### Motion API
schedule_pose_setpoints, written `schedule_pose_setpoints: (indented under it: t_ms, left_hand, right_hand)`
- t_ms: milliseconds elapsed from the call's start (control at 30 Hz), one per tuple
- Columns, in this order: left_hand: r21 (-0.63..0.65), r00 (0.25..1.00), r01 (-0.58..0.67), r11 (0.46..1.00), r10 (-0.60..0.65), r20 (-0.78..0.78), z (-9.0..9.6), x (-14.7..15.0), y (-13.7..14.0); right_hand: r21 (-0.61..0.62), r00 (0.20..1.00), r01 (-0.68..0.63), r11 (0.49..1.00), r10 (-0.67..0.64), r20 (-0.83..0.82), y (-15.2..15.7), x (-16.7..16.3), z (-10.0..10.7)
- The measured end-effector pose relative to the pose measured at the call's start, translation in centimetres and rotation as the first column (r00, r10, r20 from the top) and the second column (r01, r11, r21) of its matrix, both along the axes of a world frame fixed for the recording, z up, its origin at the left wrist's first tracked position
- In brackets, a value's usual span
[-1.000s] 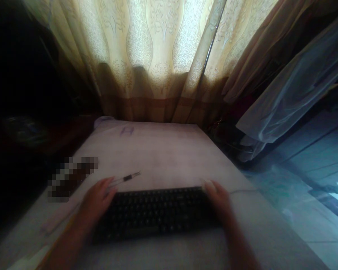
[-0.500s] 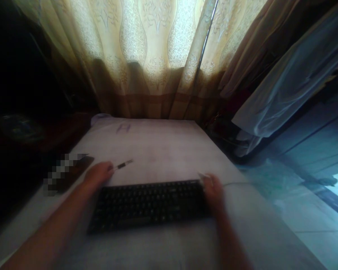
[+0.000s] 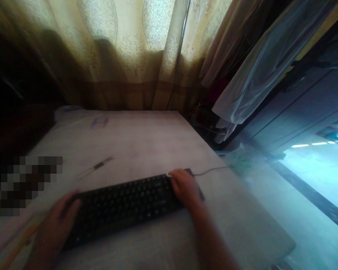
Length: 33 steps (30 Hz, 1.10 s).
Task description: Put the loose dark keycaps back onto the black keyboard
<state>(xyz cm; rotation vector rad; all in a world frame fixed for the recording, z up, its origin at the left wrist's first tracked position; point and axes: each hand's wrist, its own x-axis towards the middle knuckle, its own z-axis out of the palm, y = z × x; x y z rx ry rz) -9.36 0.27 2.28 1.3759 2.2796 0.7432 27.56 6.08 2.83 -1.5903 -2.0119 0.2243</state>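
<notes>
A black keyboard [image 3: 124,206] lies slightly slanted across the white-covered table. My left hand [image 3: 58,221] grips its left end, with the thumb over the edge. Over the right part of the keys rests my right hand [image 3: 187,187], its fingers closed on a small white piece [image 3: 169,174], perhaps cloth or tissue, mostly hidden. Beyond the keyboard, on the left, lies a slim tool with a dark band [image 3: 99,165]; blur hides its exact kind. The keyboard's cable [image 3: 210,170] runs off to the right.
A pixelated dark object [image 3: 25,187] lies at the table's left. Near my left forearm is an orange strip [image 3: 19,243]. Curtains [image 3: 135,56] hang behind the table [image 3: 135,138]. Hanging clothes [image 3: 250,78] and a clear plastic bag [image 3: 240,159] are to the right.
My left hand has moved from beside the slim tool to the keyboard's left end. My right hand has shifted inward over the keys. The view has turned to the right.
</notes>
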Motion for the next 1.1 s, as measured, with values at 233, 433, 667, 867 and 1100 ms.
schedule_pose_setpoints:
  t_ms: [233, 433, 667, 867, 1100]
  left_hand:
    - [0.048, 1.000, 0.023, 0.999, -0.024, 0.014, -0.5, -0.3, 0.2]
    - [0.035, 1.000, 0.013, 0.999, -0.014, 0.018, -0.6, -0.3, 0.1]
    - [0.078, 0.997, 0.064, 0.995, -0.067, 0.037, -0.7, -0.3, 0.0]
    - [0.109, 0.997, 0.074, 0.991, -0.076, 0.013, -0.5, -0.1, 0.0]
    - [0.084, 0.997, 0.070, 0.994, -0.072, 0.013, -0.1, 0.1, 0.3]
  right_hand:
    - [-0.066, 0.977, -0.068, 0.996, 0.080, 0.196, -0.6, -1.2, 1.4]
    - [-0.116, 0.949, -0.079, 0.990, 0.110, 0.295, -0.4, -1.9, 1.5]
    - [-0.147, 0.907, -0.112, 0.983, 0.161, 0.390, -0.2, -3.6, 2.1]
    - [-0.155, 0.878, -0.138, 0.978, 0.193, 0.438, -0.3, -4.8, 2.5]
    - [-0.198, 0.876, -0.237, 0.951, 0.297, 0.381, -0.3, -7.7, 2.8]
